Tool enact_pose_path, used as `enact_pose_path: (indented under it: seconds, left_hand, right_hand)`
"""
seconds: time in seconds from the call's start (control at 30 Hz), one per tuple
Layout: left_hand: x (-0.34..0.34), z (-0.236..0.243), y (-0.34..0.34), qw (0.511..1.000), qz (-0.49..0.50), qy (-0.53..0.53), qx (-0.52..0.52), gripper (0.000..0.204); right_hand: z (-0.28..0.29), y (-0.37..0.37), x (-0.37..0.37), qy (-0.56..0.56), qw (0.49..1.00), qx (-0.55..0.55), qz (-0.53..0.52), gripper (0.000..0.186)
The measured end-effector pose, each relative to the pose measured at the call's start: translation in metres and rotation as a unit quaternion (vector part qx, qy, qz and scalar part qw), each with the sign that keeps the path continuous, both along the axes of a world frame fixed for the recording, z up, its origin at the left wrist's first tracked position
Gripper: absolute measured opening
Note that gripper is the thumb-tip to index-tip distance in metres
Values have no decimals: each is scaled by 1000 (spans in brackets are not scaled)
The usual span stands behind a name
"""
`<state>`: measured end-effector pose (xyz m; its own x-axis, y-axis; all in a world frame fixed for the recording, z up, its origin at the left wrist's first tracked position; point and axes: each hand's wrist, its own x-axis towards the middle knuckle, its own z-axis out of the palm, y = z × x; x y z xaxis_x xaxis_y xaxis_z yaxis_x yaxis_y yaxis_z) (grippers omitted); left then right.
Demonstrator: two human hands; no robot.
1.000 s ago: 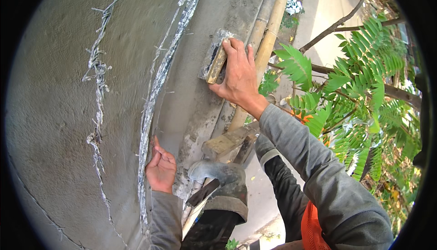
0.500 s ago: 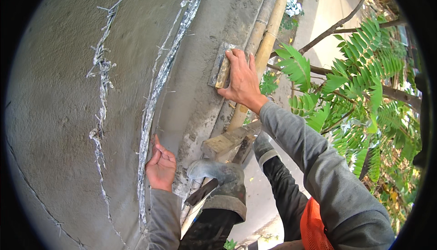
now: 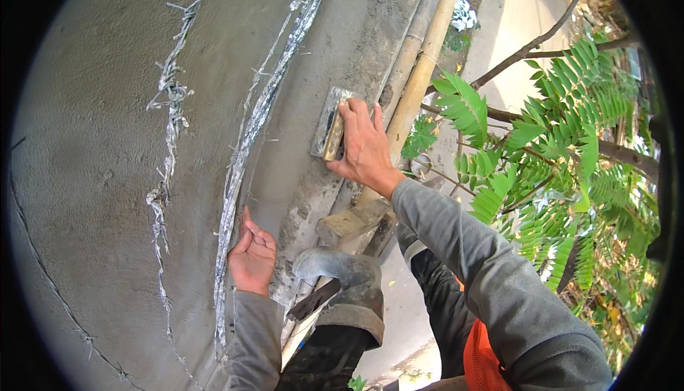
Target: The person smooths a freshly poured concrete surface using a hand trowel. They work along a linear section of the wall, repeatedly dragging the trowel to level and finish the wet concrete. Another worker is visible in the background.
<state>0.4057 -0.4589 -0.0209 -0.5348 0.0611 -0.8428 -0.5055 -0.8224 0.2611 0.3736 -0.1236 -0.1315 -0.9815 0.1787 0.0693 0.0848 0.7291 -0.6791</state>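
My right hand point(image 3: 367, 145) grips the wooden handle of a plastering float point(image 3: 326, 126). The float's flat plate rests against the grey cement surface point(image 3: 285, 156), close to its right edge. At lower middle, my left hand point(image 3: 252, 257) is turned palm up, empty, with the index finger stretched out and the other fingers loosely bent. It is beside a long silvery bundle of barbed wire strands point(image 3: 258, 117) running up the surface. Farther left hangs a second twisted barbed wire point(image 3: 171, 134). A thin dark wire point(image 3: 53, 284) curves along the far left.
Two bamboo poles point(image 3: 420, 56) run along the surface's right edge. A wooden beam end point(image 3: 349, 223) juts out by my grey boot point(image 3: 342, 277). Leafy branches point(image 3: 563, 120) crowd the right side. A pale path point(image 3: 499, 42) lies far below.
My right hand has drawn the float down and to the left over the cement, toward me. My left hand has stayed almost in place. The view has shifted slightly.
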Motion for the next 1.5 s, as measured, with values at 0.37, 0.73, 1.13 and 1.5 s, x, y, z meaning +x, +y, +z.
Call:
enact_pose_path:
  seconds: [0.37, 0.73, 1.13, 1.5]
  left_hand:
    - [5, -1, 0, 1000, -9, 14, -12, 55]
    - [8, -5, 1, 1000, 4, -1, -20, 61]
    - [5, -12, -3, 1000, -6, 8, -16, 70]
    - [6, -4, -2, 999, 29, 9, 11, 70]
  right_hand:
    - [-3, 3, -30, 34, 998, 14, -51, 117]
    - [-9, -8, -53, 60, 987, -6, -148, 121]
    - [16, -29, -30, 21, 993, 2, -113, 121]
    - [25, -58, 20, 16, 997, -51, -63, 119]
